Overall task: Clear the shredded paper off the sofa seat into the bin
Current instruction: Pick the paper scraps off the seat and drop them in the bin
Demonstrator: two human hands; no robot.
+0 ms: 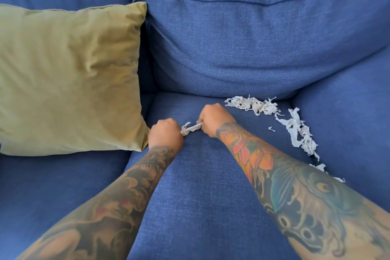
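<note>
Both my hands are on the blue sofa seat (198, 186), fingers curled. My left hand (165, 134) and my right hand (214, 119) together grip a small bunch of white shredded paper (190, 128) that stretches between them. More shredded paper (253, 105) lies in a loose strip along the seat's back edge to the right. It curves down the right side as a longer trail (301, 135) toward my right forearm. One tiny scrap (271, 129) lies apart on the seat. No bin is in view.
An olive green cushion (67, 78) leans on the left seat, touching my left hand's side. The blue back cushion (253, 44) rises directly behind the paper. A second seat cushion (348, 122) adjoins on the right.
</note>
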